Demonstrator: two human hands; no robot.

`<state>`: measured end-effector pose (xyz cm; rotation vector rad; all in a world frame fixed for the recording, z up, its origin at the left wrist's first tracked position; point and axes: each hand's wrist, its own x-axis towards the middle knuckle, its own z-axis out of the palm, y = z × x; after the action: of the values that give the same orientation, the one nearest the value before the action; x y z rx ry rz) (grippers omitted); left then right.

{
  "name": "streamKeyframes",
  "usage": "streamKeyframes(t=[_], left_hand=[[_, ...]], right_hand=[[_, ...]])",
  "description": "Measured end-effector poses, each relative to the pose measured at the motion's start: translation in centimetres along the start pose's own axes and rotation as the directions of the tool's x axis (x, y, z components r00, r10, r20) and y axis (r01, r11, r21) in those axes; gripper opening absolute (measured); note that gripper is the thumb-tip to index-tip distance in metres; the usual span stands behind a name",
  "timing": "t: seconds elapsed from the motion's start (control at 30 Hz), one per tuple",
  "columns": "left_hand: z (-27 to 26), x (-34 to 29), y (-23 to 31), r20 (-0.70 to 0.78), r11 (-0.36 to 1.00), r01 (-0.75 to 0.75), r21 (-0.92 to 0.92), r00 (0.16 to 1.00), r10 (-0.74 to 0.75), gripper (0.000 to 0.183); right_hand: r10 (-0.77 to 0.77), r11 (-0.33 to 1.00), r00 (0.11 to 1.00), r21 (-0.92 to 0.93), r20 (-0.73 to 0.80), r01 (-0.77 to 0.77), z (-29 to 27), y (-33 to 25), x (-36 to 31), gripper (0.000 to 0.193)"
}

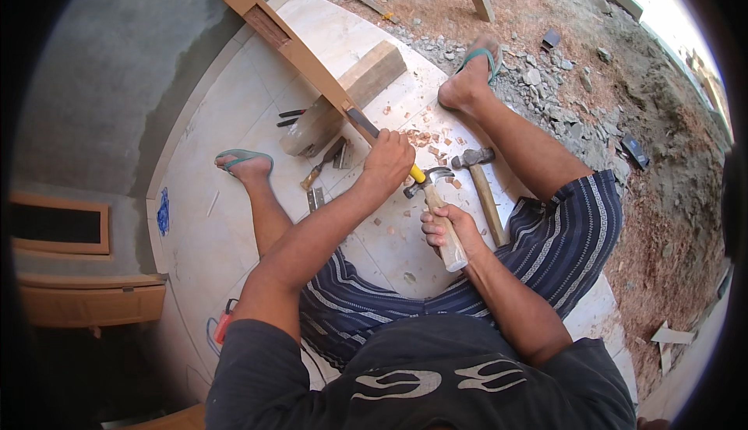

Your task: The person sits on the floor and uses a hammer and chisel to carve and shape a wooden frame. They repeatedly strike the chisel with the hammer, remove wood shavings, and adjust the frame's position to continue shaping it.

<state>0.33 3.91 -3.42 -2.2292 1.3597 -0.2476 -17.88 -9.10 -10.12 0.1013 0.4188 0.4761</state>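
Note:
My left hand is closed around a chisel with a yellow handle end. Its dark blade lies over the near end of a long brown wooden board, which slants to the far left and has a cut recess farther up. A thick wood block props that board. In my closed right hand is a claw hammer, gripped by its pale wooden handle. The hammer's head is right by the chisel's yellow end; whether they touch, I cannot tell. Wood chips are scattered around.
A second hammer lies by my right leg. On the tiles left of the chips rest a brush-like tool and red-black pliers. Rubble and sawdust cover the ground at right. A grey wall bounds the left.

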Motion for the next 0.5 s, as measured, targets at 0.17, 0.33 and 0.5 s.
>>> streamKeyframes(t=[0.17,0.33,0.5], left_hand=[[0.5,0.1,-0.3,0.015,1.0,-0.009,0.001,1.0,0.009,0.013],[0.3,0.1,-0.6,0.02,1.0,0.0,0.026,1.0,-0.001,0.013],[0.4,0.2,-0.7,0.003,0.999,0.014,-0.051,1.0,-0.014,0.013]], right_hand=[[-0.084,0.996,0.983,-0.013,-0.161,0.083,2.1,0.7,0.9,0.018],[0.003,0.999,0.999,-0.051,-0.045,-0.005,0.8,0.1,0.8,0.019],[-0.009,0.991,1.0,-0.136,-0.007,0.008,1.1,0.3,0.4,0.02]])
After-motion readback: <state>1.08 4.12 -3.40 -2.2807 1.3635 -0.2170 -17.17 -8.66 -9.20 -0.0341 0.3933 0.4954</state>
